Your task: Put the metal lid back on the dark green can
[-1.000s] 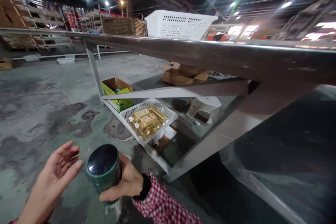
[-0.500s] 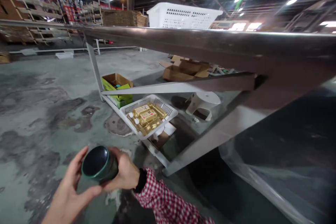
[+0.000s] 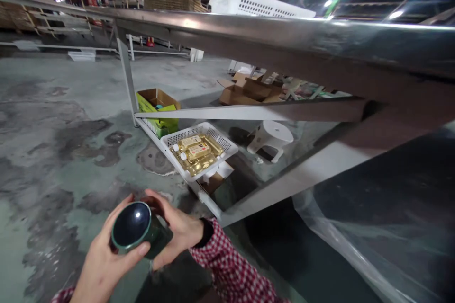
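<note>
Both my hands hold a dark green round tin (image 3: 133, 227) low in the view, its glossy dark lid turned toward me. My left hand (image 3: 106, 260) wraps the lid end from below and the left. My right hand (image 3: 176, 229), in a red and white checked sleeve, grips the tin's body from the right. The tin hangs above the concrete floor, in front of a steel table's (image 3: 284, 47) leg frame.
Under the table, a low shelf carries a white basket of gold bottles (image 3: 197, 154) and a green-sided open carton (image 3: 156, 111). A white stool (image 3: 270, 137) and brown cartons (image 3: 249, 92) stand behind. A white basket (image 3: 259, 5) sits on the tabletop. Clear plastic sheeting (image 3: 355, 255) hangs at the right.
My left hand, open and apart a second ago, has closed on the tin's lid end. The tin has tipped toward me, and the view has shifted down and right.
</note>
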Motion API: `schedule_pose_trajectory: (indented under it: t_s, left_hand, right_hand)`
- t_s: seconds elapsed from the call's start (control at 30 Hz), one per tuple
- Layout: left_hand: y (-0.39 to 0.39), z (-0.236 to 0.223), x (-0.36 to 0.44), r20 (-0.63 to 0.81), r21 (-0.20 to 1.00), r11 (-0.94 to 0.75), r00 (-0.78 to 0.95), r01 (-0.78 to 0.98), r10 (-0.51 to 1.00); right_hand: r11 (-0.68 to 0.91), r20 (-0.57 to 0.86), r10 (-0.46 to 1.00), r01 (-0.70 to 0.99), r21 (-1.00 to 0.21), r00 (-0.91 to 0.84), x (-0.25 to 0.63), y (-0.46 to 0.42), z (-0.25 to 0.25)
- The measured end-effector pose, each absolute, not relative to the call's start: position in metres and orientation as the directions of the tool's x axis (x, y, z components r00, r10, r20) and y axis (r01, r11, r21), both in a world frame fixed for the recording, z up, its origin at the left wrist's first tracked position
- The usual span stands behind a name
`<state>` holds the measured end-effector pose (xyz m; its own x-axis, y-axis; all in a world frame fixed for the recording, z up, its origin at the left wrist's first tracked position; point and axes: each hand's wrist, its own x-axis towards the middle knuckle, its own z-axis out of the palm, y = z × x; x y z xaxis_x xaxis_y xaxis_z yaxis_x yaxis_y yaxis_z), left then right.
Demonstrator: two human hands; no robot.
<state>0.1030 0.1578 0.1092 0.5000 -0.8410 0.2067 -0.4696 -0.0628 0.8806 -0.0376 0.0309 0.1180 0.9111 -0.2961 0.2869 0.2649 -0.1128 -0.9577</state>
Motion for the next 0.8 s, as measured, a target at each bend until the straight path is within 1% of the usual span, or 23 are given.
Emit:
schedule_pose_trajectory:
  t_s: [0.07,0.13,0.17,0.23,0.3,0.33,0.4,0.43,0.5,0.57,0.6,0.67,0.73,0.8]
  left_hand:
    - [0.154,0.098,0.099,0.256,0.862,0.003,0.43,-0.508,-0.866]
    - [0.15,0.092,0.09,0.268,0.843,0.039,0.355,-0.537,-0.896]
    - [0.148,0.09,0.084,0.246,0.842,0.042,0.313,-0.538,-0.917]
    - [0.145,0.088,0.074,0.195,0.835,0.045,0.219,-0.548,-0.956]
    - [0.146,0.085,0.068,0.18,0.805,0.063,0.143,-0.59,-0.973]
    - [0.15,0.081,0.067,0.161,0.787,0.062,0.106,-0.614,-0.981]
    - [0.16,0.071,0.067,0.073,0.777,0.03,0.043,-0.629,-0.996]
    - [0.168,0.064,0.068,0.008,0.788,0.006,0.0,-0.616,-1.0]
    - [0.181,0.049,0.069,-0.118,0.806,-0.038,-0.097,-0.591,-0.988]
    - [0.19,0.036,0.068,-0.199,0.799,-0.059,-0.17,-0.598,-0.965]
    - [0.193,0.032,0.067,-0.227,0.79,-0.061,-0.199,-0.609,-0.953]
    - [0.195,0.026,0.065,-0.251,0.779,-0.06,-0.223,-0.624,-0.942]
    - [0.195,0.025,0.063,-0.248,0.773,-0.051,-0.227,-0.633,-0.942]
    - [0.197,0.025,0.063,-0.208,0.766,-0.036,-0.193,-0.642,-0.959]
  right_hand:
    - [-0.219,0.159,-0.41,0.073,-0.973,0.898,-0.049,0.035,0.12]
    - [-0.244,0.017,-0.536,-0.135,-0.96,0.844,-0.056,0.042,0.126]
    - [-0.255,-0.019,-0.586,-0.207,-0.945,0.81,-0.059,0.046,0.128]
    - [-0.268,-0.027,-0.665,-0.272,-0.924,0.746,-0.066,0.052,0.128]
    - [-0.264,0.008,-0.77,-0.308,-0.914,0.638,-0.076,0.051,0.121]
    - [-0.239,0.022,-0.845,-0.339,-0.91,0.535,-0.083,0.047,0.116]
    - [-0.151,0.063,-0.974,-0.413,-0.898,0.219,-0.098,0.031,0.105]
    - [-0.109,0.097,-0.994,-0.434,-0.894,0.051,-0.105,0.02,0.099]
    - [-0.039,0.155,-0.963,-0.454,-0.89,-0.221,-0.116,-0.005,0.087]
    - [0.042,0.18,-0.891,-0.47,-0.882,-0.417,-0.122,-0.031,0.072]
    - [0.098,0.166,-0.858,-0.473,-0.876,-0.486,-0.123,-0.044,0.064]
    - [0.213,0.111,-0.817,-0.475,-0.854,-0.565,-0.125,-0.065,0.044]
    - [0.281,0.047,-0.824,-0.479,-0.831,-0.565,-0.126,-0.083,0.022]
    - [0.308,0.008,-0.847,-0.502,-0.808,-0.532,-0.127,-0.096,0.001]
